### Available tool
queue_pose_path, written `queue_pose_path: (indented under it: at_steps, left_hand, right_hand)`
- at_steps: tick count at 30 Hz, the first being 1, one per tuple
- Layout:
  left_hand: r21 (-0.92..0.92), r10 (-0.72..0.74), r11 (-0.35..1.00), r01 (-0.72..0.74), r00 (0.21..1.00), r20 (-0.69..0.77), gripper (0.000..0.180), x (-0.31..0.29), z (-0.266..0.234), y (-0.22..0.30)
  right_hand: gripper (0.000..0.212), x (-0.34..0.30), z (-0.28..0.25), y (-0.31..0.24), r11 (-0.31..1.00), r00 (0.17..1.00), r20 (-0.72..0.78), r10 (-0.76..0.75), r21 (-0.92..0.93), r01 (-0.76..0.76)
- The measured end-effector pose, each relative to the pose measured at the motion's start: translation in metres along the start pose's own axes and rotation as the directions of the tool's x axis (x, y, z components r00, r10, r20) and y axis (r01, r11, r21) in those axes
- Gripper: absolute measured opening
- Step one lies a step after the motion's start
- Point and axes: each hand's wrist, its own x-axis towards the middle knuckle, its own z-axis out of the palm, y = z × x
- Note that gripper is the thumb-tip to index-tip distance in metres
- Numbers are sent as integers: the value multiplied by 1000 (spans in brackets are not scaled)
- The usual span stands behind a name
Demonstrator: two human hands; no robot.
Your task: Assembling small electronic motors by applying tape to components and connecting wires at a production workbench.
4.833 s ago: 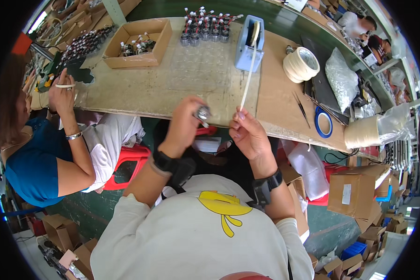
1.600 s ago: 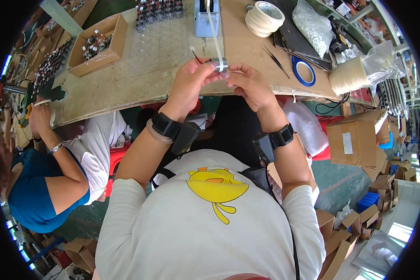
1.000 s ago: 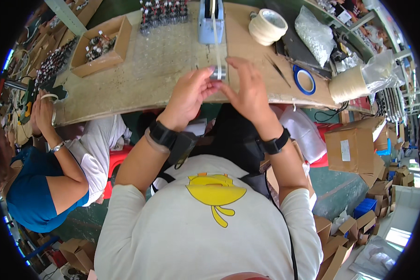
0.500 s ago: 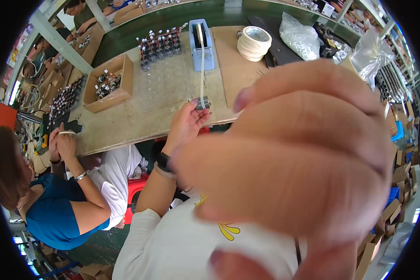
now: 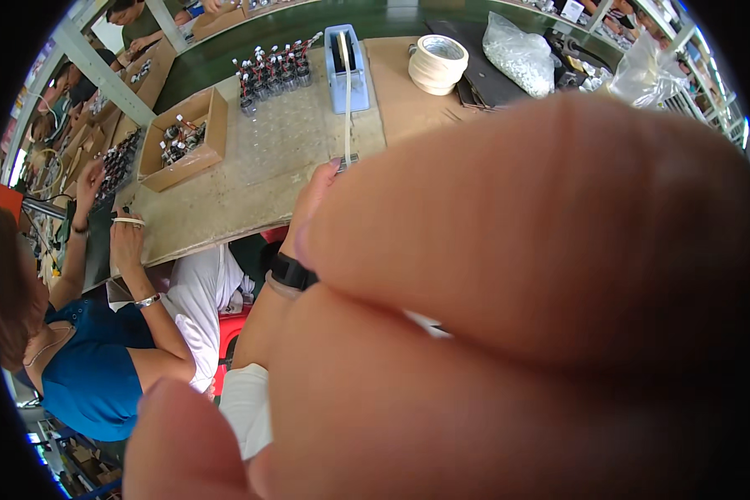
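Observation:
My left hand (image 5: 311,196) reaches over the table's front edge, its thumb on a small grey block-shaped part (image 5: 349,160). A pale tape strip (image 5: 347,133) runs from that part up to a blue tape dispenser (image 5: 337,93). Most of the left hand's fingers are hidden. Very close to the camera, my right hand (image 5: 492,275) fills the right and lower picture, blurred. Its fingers are bent, the thumb stands apart from them, and nothing shows between them.
Left of the dispenser stand several small wired motors (image 5: 275,79) and a cardboard box (image 5: 217,137) of parts. Behind my right hand are tape rolls (image 5: 437,71) and a bag of white pieces (image 5: 517,58). A co-worker in a blue top (image 5: 92,383) sits at left.
My right hand has come closer to the camera and covers more of the picture, partly hiding my left hand. The view has shifted slightly. The co-worker's hands have moved apart.

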Motion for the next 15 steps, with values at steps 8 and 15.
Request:
queue_pose_path:
  at_steps: [8, 15]
  left_hand:
    - [-129, -35, 991, 39, 999, 28, 18, 0, -1, -1]
    - [79, -33, 996, 37, 998, -52, 27, 17, -9, -4]
  right_hand:
    - [20, 12, 14, -6, 994, 1000, 16, -5, 108, 4]
    - [19, 21, 26, 0, 982, 999, 43, -10, 188, 2]
